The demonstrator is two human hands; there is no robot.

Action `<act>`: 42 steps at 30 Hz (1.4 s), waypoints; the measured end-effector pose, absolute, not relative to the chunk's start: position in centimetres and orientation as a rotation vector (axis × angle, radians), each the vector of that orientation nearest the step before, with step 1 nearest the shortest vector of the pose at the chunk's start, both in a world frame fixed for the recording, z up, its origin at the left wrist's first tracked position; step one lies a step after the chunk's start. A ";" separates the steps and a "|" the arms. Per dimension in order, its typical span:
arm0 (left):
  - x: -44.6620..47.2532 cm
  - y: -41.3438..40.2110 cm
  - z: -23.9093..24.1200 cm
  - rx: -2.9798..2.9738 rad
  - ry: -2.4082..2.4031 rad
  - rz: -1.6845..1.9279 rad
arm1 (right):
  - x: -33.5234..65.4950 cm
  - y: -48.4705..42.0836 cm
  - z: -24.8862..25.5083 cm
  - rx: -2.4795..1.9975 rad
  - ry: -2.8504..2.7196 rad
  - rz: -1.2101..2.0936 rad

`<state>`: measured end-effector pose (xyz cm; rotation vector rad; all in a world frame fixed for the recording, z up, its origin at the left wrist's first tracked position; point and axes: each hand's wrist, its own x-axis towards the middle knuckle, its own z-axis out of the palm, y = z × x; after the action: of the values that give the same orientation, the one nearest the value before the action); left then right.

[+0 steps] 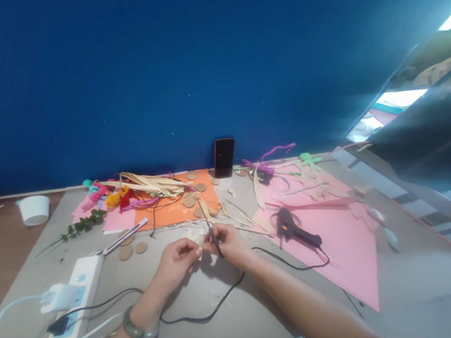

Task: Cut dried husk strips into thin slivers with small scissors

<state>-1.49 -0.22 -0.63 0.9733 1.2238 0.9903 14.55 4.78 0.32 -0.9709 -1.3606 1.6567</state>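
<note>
My left hand [176, 265], with a jade-green bangle on its wrist, pinches a small pale piece [200, 251] over the middle of the grey table. Close beside it, my right hand [231, 245] has its fingers closed round a slim dark tool [215, 241] whose thin tip points away from me. Its exact kind is too blurred to tell. The fingertips of both hands meet at the pale piece, so part of it is hidden. Just beyond them lie strips of dried husk [205, 209] and round wooden slices [189, 200].
A black glue gun [293, 228] rests on pink sheets [350, 252] at right, its cord crossing before me. At left are a power strip [83, 283], a utility knife [125, 236], a leafy sprig [83, 226] and a white cup [35, 210]. A phone [224, 157] leans against the blue partition.
</note>
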 end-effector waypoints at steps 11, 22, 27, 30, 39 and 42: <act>-2.4 0.0 -0.4 1.034 1.275 0.871 | 14.3 4.7 -0.4 -0.992 -1.371 1.634; -2.7 -0.3 0.2 1.047 1.190 0.787 | 14.4 4.8 -0.3 -0.967 -1.263 1.719; -2.8 -0.2 -0.2 1.039 1.175 0.791 | 14.4 4.7 0.0 -0.980 -1.265 1.707; -2.7 -0.2 -0.2 1.040 1.164 0.783 | 14.5 4.7 0.0 -0.993 -1.283 1.708; -3.0 0.0 0.2 1.018 1.237 0.880 | 14.6 4.9 -0.1 -1.011 -1.294 1.615; -3.6 0.6 -0.2 0.926 1.288 1.084 | 14.8 5.2 -0.1 -1.006 -1.246 1.578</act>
<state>-3.56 0.55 -0.20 0.9260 1.2882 1.0836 14.76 5.24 -0.07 -1.0058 -1.2464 1.5784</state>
